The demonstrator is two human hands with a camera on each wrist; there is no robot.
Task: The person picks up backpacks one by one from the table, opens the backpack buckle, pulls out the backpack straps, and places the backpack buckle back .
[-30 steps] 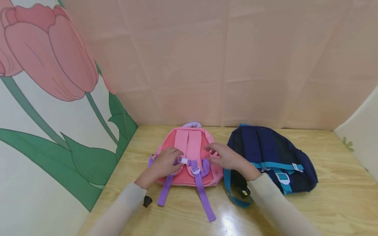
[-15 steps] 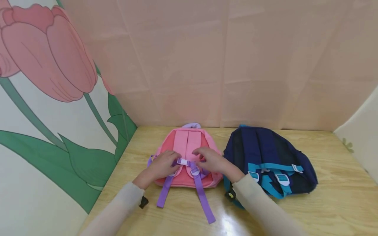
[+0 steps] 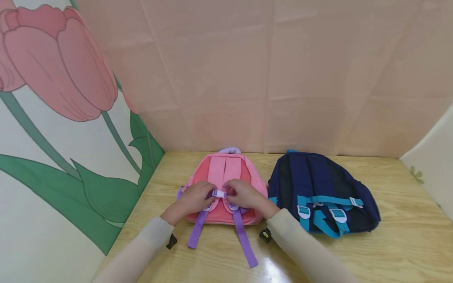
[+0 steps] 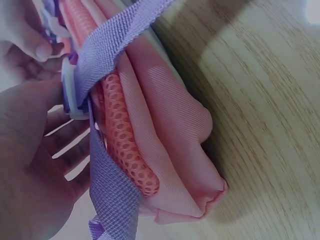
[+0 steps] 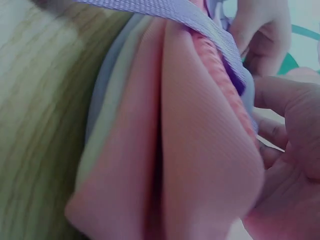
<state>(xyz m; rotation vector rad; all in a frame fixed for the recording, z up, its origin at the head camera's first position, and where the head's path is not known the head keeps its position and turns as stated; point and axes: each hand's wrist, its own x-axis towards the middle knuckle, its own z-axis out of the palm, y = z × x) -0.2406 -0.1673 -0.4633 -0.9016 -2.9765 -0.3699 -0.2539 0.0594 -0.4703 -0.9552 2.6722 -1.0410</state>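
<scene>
Purple strap (image 4: 102, 52) lies between fingers (image 4: 65, 137) and pink backpack (image 4: 159, 92).

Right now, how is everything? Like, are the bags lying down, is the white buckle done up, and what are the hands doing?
Pink backpack: lying strap side up.
White buckle: looks joined.
Left hand: pinching at the buckle's left end.
Right hand: pinching at its right end.
Purple strap ends: loose.
Navy backpack: lying strap side up, not held.

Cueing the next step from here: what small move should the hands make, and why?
Probably a gentle outward tug: the left hand and right hand are at opposite ends of the white buckle on the pink backpack, and whether it is fully latched isn't clear.
</scene>
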